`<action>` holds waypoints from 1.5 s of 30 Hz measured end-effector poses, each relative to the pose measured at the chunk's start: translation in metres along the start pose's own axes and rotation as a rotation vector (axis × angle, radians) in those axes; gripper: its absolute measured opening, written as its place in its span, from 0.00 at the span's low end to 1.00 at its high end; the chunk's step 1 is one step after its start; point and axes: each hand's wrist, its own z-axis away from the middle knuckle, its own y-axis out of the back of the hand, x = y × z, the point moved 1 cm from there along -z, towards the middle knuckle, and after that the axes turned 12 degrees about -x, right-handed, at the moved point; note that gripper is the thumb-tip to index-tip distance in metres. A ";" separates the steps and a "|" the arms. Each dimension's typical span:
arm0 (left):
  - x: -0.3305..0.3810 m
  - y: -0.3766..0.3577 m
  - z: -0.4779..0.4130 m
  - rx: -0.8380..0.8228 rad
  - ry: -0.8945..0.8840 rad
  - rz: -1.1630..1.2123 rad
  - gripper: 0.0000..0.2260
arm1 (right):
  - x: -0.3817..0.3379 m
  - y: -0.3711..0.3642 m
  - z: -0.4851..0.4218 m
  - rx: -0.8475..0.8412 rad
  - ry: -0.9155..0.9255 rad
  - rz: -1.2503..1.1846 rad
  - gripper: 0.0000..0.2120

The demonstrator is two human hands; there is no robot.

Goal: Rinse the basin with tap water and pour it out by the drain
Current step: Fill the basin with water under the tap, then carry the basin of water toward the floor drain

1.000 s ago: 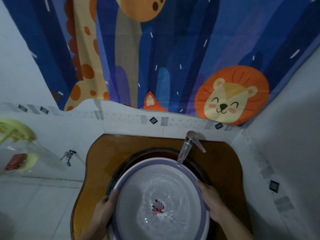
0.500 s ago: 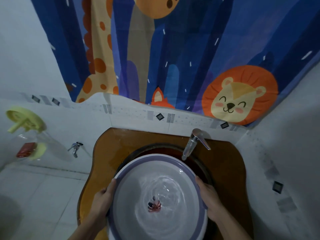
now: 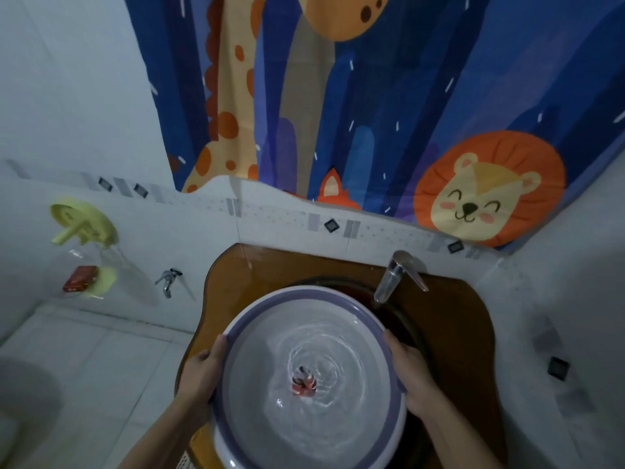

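The basin hides most of the sink bowl; its near rim is cropped.

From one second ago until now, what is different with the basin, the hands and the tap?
The basin has come out from under the tap, toward the person; its rim now lies clear of the spout. Both hands, left hand and right hand, still grip opposite sides of the rim. Water still ripples inside, none poured out yet.

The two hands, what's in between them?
In the head view, the round white plastic basin with a purple rim sits between the left hand and right hand, which grip opposite sides of its rim; rippling water lies inside.
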 end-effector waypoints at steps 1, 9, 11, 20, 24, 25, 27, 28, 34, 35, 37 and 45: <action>0.002 0.002 0.000 0.006 -0.005 0.016 0.21 | -0.003 -0.003 0.001 0.004 0.017 0.007 0.16; 0.010 0.025 0.004 0.063 -0.043 0.050 0.23 | -0.010 -0.022 0.003 -0.014 0.069 0.022 0.18; 0.011 0.033 0.006 0.066 -0.048 0.068 0.22 | -0.010 -0.028 0.003 -0.013 0.079 0.034 0.19; 0.019 0.065 0.014 0.087 -0.050 0.089 0.19 | -0.019 -0.055 0.012 -0.030 0.093 0.068 0.19; 0.021 0.078 0.024 0.090 -0.052 0.093 0.18 | -0.022 -0.065 0.017 -0.042 0.106 0.088 0.19; 0.021 0.082 0.028 0.097 -0.052 0.099 0.18 | -0.023 -0.069 0.019 -0.047 0.112 0.101 0.19; 0.021 0.089 0.034 0.112 -0.051 0.118 0.18 | -0.027 -0.074 0.022 -0.069 0.131 0.115 0.20; 0.021 0.090 0.036 0.114 -0.050 0.124 0.19 | -0.029 -0.076 0.023 -0.085 0.139 0.117 0.20; 0.008 0.109 0.061 0.184 -0.046 0.189 0.20 | -0.047 -0.093 0.032 -0.173 0.190 0.180 0.16; 0.006 0.111 0.067 0.211 -0.053 0.202 0.18 | -0.051 -0.096 0.032 -0.195 0.201 0.203 0.16; 0.001 0.116 0.076 0.255 -0.060 0.242 0.16 | -0.058 -0.102 0.032 -0.232 0.209 0.251 0.18; -0.027 0.127 0.130 0.380 -0.046 0.434 0.15 | -0.063 -0.134 0.047 -0.380 0.212 0.380 0.21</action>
